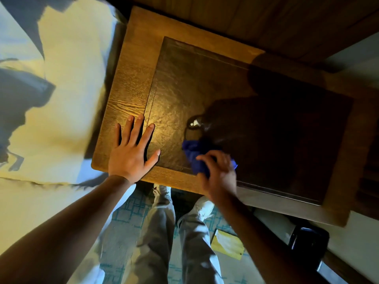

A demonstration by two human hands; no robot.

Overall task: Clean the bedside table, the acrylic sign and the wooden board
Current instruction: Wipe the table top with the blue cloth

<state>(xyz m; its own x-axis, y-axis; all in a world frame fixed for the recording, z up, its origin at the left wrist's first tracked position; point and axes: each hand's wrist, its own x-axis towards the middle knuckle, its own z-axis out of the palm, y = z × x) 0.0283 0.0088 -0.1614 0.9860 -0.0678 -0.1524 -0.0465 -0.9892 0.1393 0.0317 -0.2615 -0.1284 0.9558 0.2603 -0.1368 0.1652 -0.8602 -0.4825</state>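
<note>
Oak-grained wood, warm under a yellow light — the bedside counter [131,83] fills the middle of the head view, with a darker inset panel [205,89] covering most of its top. Left hand [133,148] lies flat near the counter's front left corner, fingers straight and spread wide, fingertips just reaching the panel's left edge; it holds nothing. Right hand [219,171] sits on the panel's front edge, fingers curled over a bunched blue cloth [194,152] that it presses to the surface; the hand is motion-blurred. Cloth pokes out past the fingers toward the panel's centre. Just beyond the cloth, a small glossy patch [194,121] catches the light — wet or reflective, cannot tell which. Right half of the panel lies in deep shadow. White bed linen [67,95] borders the counter on the left. Below the counter edge: pale trousers [155,232], white shoes [162,193], patterned floor [127,214], and a yellow packet [227,244] lying on that floor beside the right leg.
</note>
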